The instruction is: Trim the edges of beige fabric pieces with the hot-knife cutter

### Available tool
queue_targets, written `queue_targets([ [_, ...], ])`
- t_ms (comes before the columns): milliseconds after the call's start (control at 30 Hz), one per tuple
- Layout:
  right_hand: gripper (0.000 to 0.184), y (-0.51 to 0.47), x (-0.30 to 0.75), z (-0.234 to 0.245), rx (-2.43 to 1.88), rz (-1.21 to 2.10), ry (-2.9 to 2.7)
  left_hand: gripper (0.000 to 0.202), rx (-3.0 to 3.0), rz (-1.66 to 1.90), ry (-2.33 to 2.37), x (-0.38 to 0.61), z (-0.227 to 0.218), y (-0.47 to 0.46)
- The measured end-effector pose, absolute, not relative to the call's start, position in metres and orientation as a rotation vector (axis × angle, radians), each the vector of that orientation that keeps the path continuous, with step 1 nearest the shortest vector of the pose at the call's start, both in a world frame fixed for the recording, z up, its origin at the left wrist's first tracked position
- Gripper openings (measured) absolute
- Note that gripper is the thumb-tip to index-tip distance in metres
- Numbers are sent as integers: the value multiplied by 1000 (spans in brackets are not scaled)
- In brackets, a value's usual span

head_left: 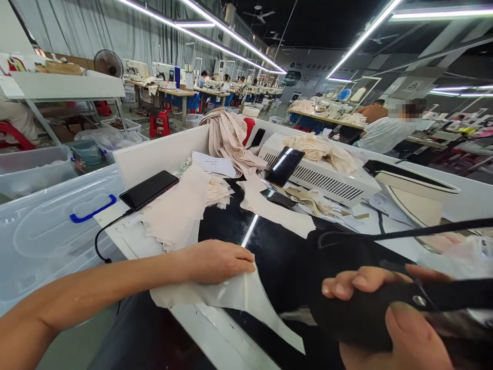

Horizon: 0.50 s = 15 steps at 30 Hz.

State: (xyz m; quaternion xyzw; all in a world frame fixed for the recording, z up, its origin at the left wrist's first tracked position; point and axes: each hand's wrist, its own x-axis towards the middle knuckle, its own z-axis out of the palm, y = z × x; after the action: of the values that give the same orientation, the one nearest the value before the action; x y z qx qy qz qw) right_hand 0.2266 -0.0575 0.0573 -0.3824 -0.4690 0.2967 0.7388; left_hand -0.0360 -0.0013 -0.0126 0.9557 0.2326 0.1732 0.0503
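My left hand (215, 261) reaches in from the left, its fingers closed on the upper edge of a thin white fabric piece (265, 308). The piece hangs partly over the near edge of a glossy black work surface (277, 257) and tapers to the right. At the lower right, my right hand (408, 318) is wrapped around a black handheld tool (354, 308), blurred and cut off by the frame. A black cable runs near it; the tool's exact kind is unclear. Beyond my hands, a curved cream fabric piece (273, 208) lies on the black surface.
Stacked pale fabric pieces (177, 205) and a phone with a cable (150, 189) lie left. Behind are draped beige fabric (229, 136), another phone (285, 165) and a vented white box (319, 169). Plastic bins (57, 221) stand left; a person (396, 128) sits at the right.
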Motion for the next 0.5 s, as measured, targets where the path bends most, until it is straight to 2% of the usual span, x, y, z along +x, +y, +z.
queue_targets([
  [200, 55, -18, 193, 68, -743, 572, -938, 38, 2903, 540, 726, -39, -20, -3],
  [500, 64, 7, 174, 58, -680, 544, -988, 48, 2903, 545, 697, -46, -26, -3],
])
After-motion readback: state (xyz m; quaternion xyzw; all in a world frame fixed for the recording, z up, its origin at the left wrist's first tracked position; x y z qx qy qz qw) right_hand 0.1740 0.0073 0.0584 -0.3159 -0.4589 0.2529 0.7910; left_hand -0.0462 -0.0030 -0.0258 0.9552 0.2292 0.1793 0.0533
